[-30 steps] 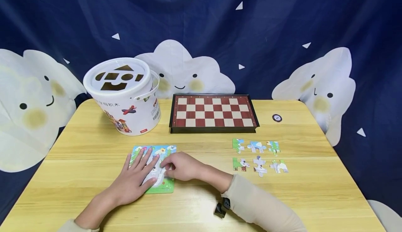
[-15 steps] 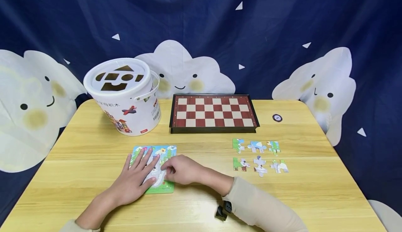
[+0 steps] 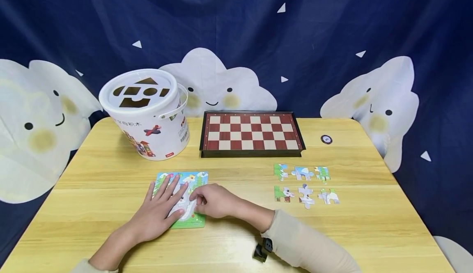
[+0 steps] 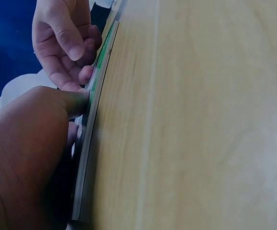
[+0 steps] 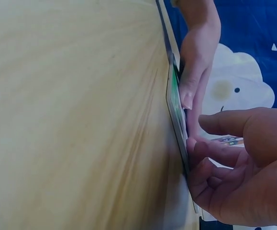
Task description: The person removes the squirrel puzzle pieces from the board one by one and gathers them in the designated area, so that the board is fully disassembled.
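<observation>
A jigsaw puzzle board (image 3: 177,225) with a grey cartoon animal lies on the table, a little left of centre. My left hand (image 3: 157,211) rests flat on it with fingers spread, covering its left part. From the right, my right hand (image 3: 216,200) reaches onto the board, its curled fingertips at the grey animal. In the right wrist view, the right thumb (image 5: 224,123) is apart from the curled fingers (image 5: 219,153), and no piece shows between them. The left wrist view shows the left thumb (image 4: 76,101) pressing on the board's near edge.
Several loose jigsaw pieces (image 3: 306,197) lie in two rows to the right. Behind the board stand a white lidded bucket (image 3: 159,141) and a checkered game board (image 3: 252,133). A round dark chip (image 3: 327,139) lies at the back right.
The right hand has shifted very slightly down and toward me over the board. The left hand stays where it was, and the loose pieces have not moved.
</observation>
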`<state>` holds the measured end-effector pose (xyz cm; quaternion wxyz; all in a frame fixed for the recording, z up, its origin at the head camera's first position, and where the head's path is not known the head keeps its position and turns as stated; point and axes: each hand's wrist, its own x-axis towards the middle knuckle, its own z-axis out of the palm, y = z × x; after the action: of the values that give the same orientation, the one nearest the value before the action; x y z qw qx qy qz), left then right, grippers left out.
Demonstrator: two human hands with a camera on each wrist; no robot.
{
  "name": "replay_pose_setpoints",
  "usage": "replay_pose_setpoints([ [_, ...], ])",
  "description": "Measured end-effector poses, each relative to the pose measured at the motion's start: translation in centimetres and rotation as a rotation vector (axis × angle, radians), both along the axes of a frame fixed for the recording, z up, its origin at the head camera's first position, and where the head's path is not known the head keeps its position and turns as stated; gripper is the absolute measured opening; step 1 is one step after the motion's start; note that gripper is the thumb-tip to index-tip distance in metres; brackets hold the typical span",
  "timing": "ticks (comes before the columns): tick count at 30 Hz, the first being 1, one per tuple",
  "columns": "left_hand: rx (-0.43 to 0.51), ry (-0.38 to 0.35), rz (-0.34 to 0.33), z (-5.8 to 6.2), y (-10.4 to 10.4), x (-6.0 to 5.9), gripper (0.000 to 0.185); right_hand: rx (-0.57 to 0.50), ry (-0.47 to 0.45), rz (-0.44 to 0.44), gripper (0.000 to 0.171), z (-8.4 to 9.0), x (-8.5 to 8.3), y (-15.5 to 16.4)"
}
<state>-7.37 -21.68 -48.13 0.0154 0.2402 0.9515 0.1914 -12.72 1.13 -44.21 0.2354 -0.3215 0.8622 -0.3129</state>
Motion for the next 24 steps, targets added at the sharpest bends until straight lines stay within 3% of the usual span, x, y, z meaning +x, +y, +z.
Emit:
replay_pose_setpoints([
  [6,-0.038,-0.089,0.024,0.72,0.15,0.07,0.064,0.000,0.033,-0.015,0.022,-0.23,0.12,-0.09],
  [24,-0.038,-0.090,0.031,0.64,0.19,-0.03,0.066,-0.013,0.052,-0.023,0.020,-0.59,0.10,-0.13],
])
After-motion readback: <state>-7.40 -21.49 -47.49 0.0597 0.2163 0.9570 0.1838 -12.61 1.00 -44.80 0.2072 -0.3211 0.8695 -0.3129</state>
